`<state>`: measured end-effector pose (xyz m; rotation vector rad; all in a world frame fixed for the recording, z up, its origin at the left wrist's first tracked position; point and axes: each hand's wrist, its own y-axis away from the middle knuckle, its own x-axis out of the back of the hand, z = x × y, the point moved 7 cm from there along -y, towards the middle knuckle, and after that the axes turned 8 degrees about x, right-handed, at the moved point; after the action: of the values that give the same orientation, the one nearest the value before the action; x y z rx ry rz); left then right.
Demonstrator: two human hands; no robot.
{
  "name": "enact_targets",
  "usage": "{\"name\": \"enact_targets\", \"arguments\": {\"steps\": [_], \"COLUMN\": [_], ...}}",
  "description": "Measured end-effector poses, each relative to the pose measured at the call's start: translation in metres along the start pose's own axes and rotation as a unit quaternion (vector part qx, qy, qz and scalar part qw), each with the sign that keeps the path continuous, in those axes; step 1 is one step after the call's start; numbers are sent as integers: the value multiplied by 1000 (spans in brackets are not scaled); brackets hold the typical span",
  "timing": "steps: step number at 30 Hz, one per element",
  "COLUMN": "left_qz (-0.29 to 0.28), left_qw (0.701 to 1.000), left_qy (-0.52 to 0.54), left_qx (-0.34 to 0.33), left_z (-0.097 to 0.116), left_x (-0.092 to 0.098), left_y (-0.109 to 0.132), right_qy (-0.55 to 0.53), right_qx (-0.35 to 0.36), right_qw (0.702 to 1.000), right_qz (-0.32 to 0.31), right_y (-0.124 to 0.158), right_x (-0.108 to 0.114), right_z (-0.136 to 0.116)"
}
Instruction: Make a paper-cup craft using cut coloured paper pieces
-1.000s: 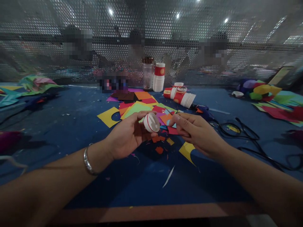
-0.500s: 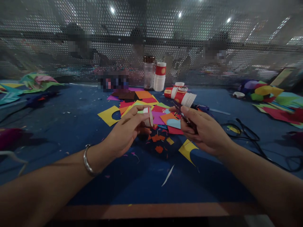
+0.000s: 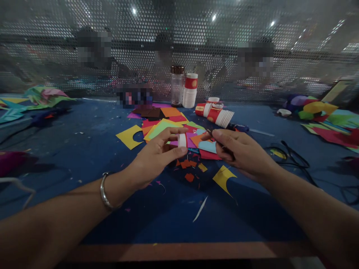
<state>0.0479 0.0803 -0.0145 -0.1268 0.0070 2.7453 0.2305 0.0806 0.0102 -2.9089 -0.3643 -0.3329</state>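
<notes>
Between the thumb and fingers of my left hand (image 3: 157,155) is a short white paper cup piece (image 3: 182,141) with a red edge. My right hand (image 3: 241,149) is closed around dark scissors (image 3: 209,132), their blades pointing up and left, apart from the cup piece. The handles are mostly hidden by my fingers. Beneath and behind both hands lie coloured paper sheets (image 3: 165,127) and small orange scraps (image 3: 189,177). A yellow sheet with a curved cut-out (image 3: 223,176) lies below my right hand.
At the back stand a glass bottle (image 3: 176,89) and a stack of paper cups (image 3: 190,93); more cups (image 3: 217,115) lie sideways. A black cable (image 3: 297,157) is at right, beside a glue gun (image 3: 239,127). Blurred people appear behind the perforated panel (image 3: 187,33).
My left hand has turned the cup piece and shifted it slightly right, its thumb now lower. My right hand has moved a little right with the scissors.
</notes>
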Motion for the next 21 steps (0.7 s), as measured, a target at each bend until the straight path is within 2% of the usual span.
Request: {"name": "enact_targets", "arguments": {"steps": [6, 16, 21], "left_qz": [16, -7, -11], "left_qw": [998, 990, 989], "left_qy": [-56, -127, -135], "left_qx": [-30, -57, -63], "left_z": [5, 4, 6], "left_x": [2, -1, -3], "left_y": [-2, -2, -1], "right_qy": [80, 87, 93], "right_qx": [-27, -17, 4], "right_qw": [992, 981, 979], "right_qz": [-99, -173, -180], "right_y": [4, 8, 9], "right_x": [-13, -25, -26], "right_z": [5, 2, -2]}}
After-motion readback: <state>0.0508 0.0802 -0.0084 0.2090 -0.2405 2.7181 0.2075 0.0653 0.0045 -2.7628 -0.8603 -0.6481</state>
